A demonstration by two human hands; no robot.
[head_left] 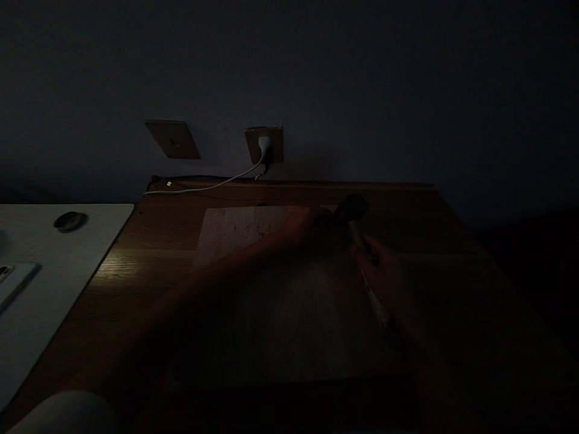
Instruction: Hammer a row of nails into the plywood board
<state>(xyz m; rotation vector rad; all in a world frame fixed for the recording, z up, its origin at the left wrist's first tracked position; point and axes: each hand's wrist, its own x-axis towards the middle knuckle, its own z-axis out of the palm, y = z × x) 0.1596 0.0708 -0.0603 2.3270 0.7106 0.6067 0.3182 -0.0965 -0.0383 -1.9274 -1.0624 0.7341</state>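
In my right hand point(382, 268) is a mallet point(357, 232), its fingers wrapped round the handle. The mallet's dark head point(351, 208) is raised toward the far side, just right of my left hand point(301, 223). My left arm stretches across a pale rectangular board point(244, 235). The fingers of my left hand are bent together by the board's far edge, at a small dark thing that is too dim to name. Several small dark specks show on the board near its far left corner.
The board lies on a wooden table point(149, 235) against a wall. A white plug point(264, 143) sits in a wall outlet, its cable point(203, 189) running left along the table's back. At left, a white surface point(99, 235) bears a dark round object point(69, 221) and a phone-like object point(15, 280).
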